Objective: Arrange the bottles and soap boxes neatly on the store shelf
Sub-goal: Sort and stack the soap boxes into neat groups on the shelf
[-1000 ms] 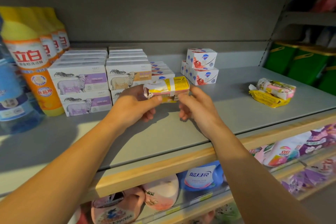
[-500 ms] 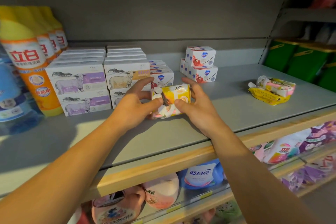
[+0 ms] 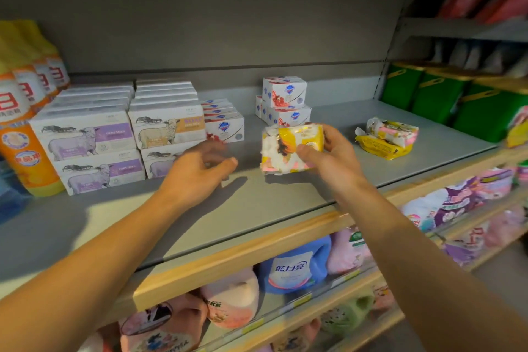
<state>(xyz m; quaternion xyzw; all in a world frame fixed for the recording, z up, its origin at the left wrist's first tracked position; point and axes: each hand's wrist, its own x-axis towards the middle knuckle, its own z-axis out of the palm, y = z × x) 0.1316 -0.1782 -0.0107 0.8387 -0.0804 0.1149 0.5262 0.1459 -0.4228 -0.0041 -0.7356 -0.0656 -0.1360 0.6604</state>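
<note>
Soap pack in right hand, above grey shelf

Right hand (image 3: 328, 151): fingers and thumb curled round a yellow-and-white soap pack (image 3: 291, 147), clamped on its right end. Pack tilted, its lower edge at or just above the shelf (image 3: 257, 203); contact cannot be told.

Left hand (image 3: 197, 168): fingers loosely spread, holding nothing, hovering over the shelf just left of the pack and apart from it. Somewhat blurred.

Sheep boxes (image 3: 85, 140): white cartons with purple or tan labels, stacked two high in two rows running to the back wall, left of centre.

Blue-shield boxes (image 3: 225, 126): a low row of small white cartons just right of the sheep boxes, partly behind the left hand.

Second small-box stack (image 3: 285, 103): same kind, near the back, behind the held pack; top box sits askew.

Loose packs (image 3: 385, 137): a pink-and-white one lying on a yellow one, well to the right on the shelf.

Bottles (image 3: 25, 134): orange and yellow, upright in a row at far left.

Green tubs (image 3: 445, 100): on the adjoining shelf at right.

Lower shelves: detergent jugs (image 3: 297, 266) and pouches, partly hidden by the wooden shelf lip.
</note>
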